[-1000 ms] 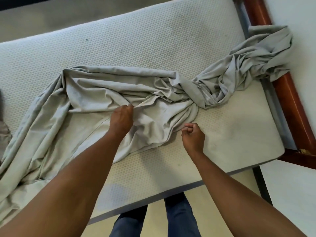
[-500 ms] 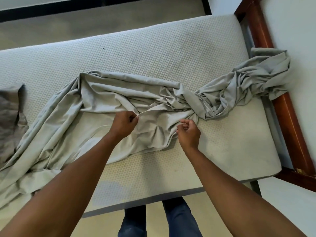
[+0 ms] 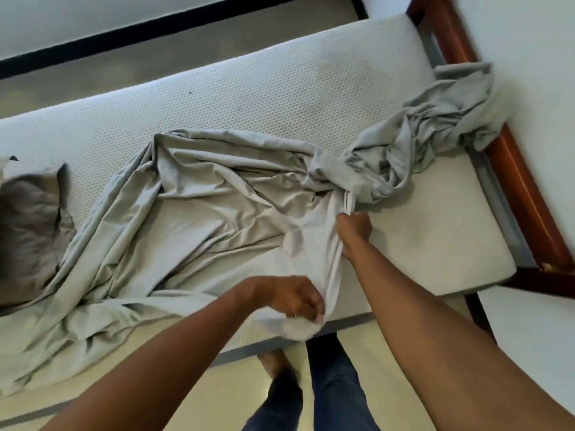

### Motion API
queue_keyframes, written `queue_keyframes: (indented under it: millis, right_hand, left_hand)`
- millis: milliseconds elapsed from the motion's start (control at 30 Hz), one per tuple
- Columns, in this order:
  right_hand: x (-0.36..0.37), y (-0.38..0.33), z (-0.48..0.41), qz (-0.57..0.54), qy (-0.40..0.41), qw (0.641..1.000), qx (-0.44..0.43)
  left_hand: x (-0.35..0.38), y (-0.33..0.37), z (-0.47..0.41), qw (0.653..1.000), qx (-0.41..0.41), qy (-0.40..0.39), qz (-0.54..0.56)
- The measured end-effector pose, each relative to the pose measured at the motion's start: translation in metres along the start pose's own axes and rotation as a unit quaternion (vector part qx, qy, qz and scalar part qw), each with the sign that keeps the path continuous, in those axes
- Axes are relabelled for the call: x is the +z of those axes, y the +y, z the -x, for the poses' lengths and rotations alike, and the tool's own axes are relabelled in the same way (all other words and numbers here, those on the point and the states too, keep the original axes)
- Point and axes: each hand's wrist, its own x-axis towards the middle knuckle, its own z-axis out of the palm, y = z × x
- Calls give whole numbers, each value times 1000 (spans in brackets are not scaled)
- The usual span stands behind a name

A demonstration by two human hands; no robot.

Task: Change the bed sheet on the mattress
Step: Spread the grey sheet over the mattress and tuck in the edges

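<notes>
Grey sheet [image 3: 217, 213] blurs where left hand [image 3: 292, 297] and right hand [image 3: 354, 227] grip it.

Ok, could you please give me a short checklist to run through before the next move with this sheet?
1. Left hand grips the sheet: ok, it holds bunched fabric at the near edge of the mattress.
2. Right hand grips the sheet: ok, pinching a fold farther in.
3. Sheet untangled: not ok, its right end is twisted and draped onto the bed frame.
4. Mattress free: not ok, a dark grey cloth lies at its left end.
5. Held part is a corner or hem: cannot tell.
</notes>
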Motion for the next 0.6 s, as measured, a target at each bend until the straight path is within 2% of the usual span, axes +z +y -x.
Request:
queue_keyframes:
  millis: [67, 100, 267, 400, 467, 533, 600]
  right_hand:
    - [-31, 32, 4, 1, 55, 998, 6]
    - [-47, 50, 8, -1, 78, 997, 15]
    - [-129, 134, 39, -108, 202, 969, 90]
    - [-177, 194, 60, -183, 284, 928, 159]
    - [-188, 219, 68, -137, 243, 935, 219]
    - [-191, 235, 72, -77, 143, 949, 270]
    - [-196, 240, 71, -41, 64, 958, 278]
  left_hand:
    - [29, 6, -10, 998, -34, -60, -11]
    - [41, 7, -16, 996, -48, -66, -28]
    - [88, 14, -34, 975, -37, -13, -221]
    - [111, 22, -51, 950, -45, -26, -307]
    - [114, 26, -63, 944, -58, -5, -326]
    - [110, 30, -75, 944, -79, 22, -321]
    - [100, 40, -89, 940, -91, 48, -326]
